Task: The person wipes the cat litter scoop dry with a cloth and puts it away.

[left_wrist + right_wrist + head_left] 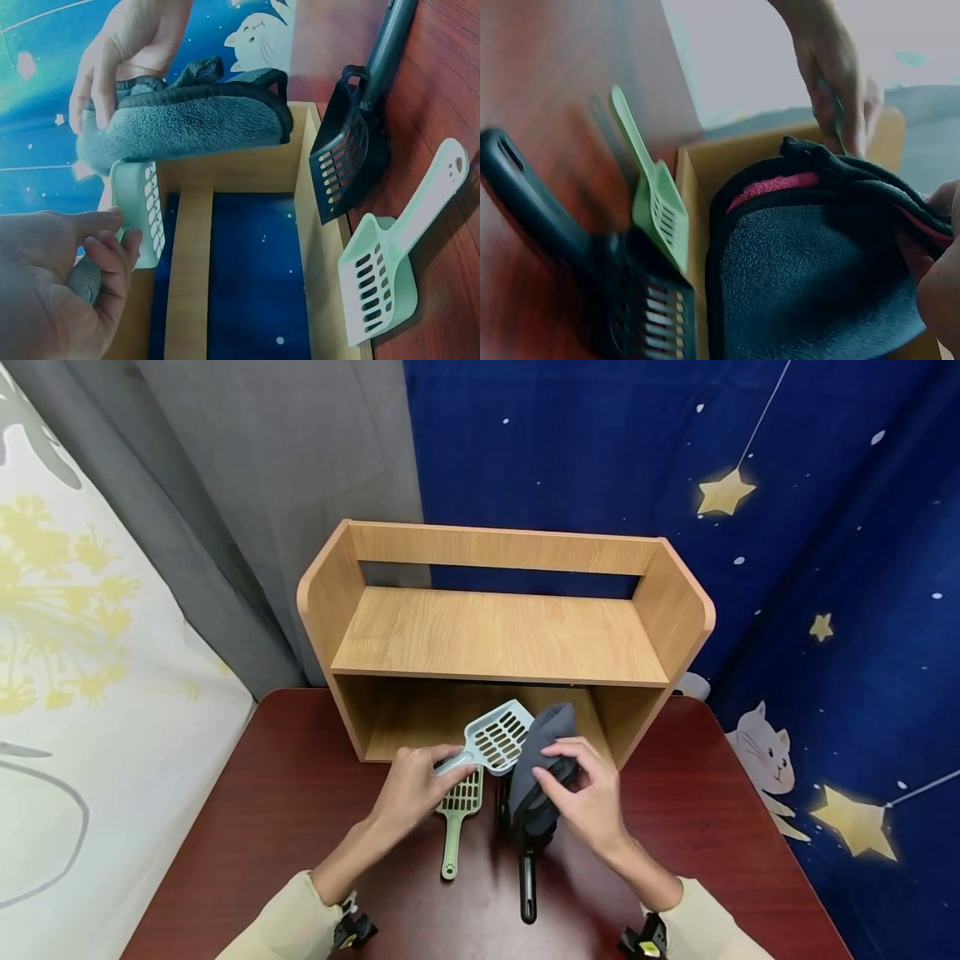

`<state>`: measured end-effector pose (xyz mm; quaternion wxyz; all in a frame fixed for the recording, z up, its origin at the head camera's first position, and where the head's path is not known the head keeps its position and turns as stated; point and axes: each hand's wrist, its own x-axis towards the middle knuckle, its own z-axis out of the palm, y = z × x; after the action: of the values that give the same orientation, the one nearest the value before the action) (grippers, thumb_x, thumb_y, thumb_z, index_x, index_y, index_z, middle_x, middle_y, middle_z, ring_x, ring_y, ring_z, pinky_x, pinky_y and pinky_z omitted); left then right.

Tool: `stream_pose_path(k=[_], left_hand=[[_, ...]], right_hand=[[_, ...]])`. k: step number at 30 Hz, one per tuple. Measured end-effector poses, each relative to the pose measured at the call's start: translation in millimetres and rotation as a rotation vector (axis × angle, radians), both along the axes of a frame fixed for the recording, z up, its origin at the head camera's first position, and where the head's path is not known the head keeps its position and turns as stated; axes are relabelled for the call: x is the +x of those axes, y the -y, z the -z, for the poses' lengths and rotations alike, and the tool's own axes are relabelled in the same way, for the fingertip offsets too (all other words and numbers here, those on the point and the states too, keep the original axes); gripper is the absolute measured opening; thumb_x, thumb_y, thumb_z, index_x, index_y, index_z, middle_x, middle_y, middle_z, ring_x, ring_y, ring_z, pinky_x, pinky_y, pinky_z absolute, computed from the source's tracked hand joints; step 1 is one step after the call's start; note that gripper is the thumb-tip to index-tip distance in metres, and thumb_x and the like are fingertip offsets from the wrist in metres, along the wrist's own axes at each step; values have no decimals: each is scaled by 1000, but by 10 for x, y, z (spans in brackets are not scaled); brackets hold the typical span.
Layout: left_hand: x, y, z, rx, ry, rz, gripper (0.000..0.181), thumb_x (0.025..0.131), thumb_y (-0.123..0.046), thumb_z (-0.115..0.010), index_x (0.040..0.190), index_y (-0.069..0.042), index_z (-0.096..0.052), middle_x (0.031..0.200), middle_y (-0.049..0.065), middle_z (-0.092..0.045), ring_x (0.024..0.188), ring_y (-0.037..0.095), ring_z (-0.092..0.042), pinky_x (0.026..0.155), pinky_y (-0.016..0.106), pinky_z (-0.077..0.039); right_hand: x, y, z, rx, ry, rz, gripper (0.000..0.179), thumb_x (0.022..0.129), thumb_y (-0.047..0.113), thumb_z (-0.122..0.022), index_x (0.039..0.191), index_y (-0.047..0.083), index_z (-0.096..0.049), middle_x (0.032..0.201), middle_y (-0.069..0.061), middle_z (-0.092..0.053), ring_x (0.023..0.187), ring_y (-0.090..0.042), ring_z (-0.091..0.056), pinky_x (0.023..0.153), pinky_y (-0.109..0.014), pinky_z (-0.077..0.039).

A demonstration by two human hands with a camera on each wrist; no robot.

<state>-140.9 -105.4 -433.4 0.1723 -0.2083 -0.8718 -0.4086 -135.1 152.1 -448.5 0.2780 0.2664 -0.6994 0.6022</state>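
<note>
Nearest, over the worktop's (300, 827) near edge: beige sleeves (288, 920), w/ black wrist cams (355, 931). Blk slotted scoop (528, 887) lies abt mid-worktop, handle twd near edge, its head partly hidden in head view. Green slotted scoop (454, 817) is just beside it, on the side twd the worktop's L edge, handle also twd near edge. Above these, L hand (412, 783) grips a lt-blue slotted scoop (493, 742) by the handle, head up & twd far edge. R hand (592, 789) pinches a folded grey cloth (536, 772) w/ blk trim & a bit of pink inside; cloth is right by the blue scoop's rim, can't tell if touching. Beyond: 2-tier wooden shelf (498, 635) at worktop's far edge, then grey curtain (300, 443) & blue starry curtain (540, 460).
</note>
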Motion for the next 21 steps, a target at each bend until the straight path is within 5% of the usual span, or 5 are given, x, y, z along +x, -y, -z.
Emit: stream_pose_path(k=[9, 21], left_hand=[[23, 130, -68, -28, -27, 35, 27, 84, -11, -90, 107, 2, -81, 89, 8, -80, 69, 7, -65, 59, 20, -51], [22, 295, -333, -62, -63, 50, 29, 84, -10, -90, 108, 3, -81, 98, 10, -81, 81, 13, -75, 68, 29, -60]], right_hand=[[-119, -309, -151, -81, 206, 19, 32, 82, -19, -78, 112, -11, -70, 103, -8, -72, 81, -4, -69, 69, -18, -57], [-196, -530, -201, -69, 249, -69, 29, 87, -18, -74, 116, -13, -71, 110, -7, -73, 88, -8, -68, 76, -18, -56]])
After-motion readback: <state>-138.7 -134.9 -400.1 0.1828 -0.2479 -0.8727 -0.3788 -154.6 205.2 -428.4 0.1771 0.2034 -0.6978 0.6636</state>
